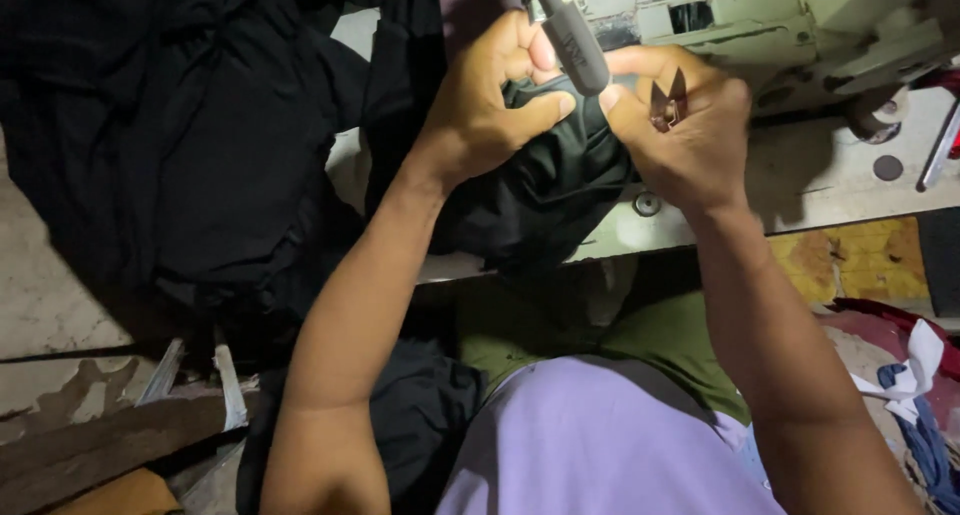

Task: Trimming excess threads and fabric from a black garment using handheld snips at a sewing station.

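So in the head view, both hands sit top centre: the left hand (490, 100) pinches a fold of black fabric (545, 180) with thumb and fingers, while the right hand (690, 125) grips the same cloth plus small thread snips (667, 100). A sewing machine (760, 20) sits just behind, with more black cloth (180, 145) heaped upper left.

- A small tailoring or garment workshop, by the look of it.
- A pale industrial sewing machine (760, 20) stands at the far edge of a worn bench (830, 175).
- Left of the machine, black fabric (170, 125) is heaped up.
- Below and right of the machine, cloth scraps (915, 390) lie on the floor.
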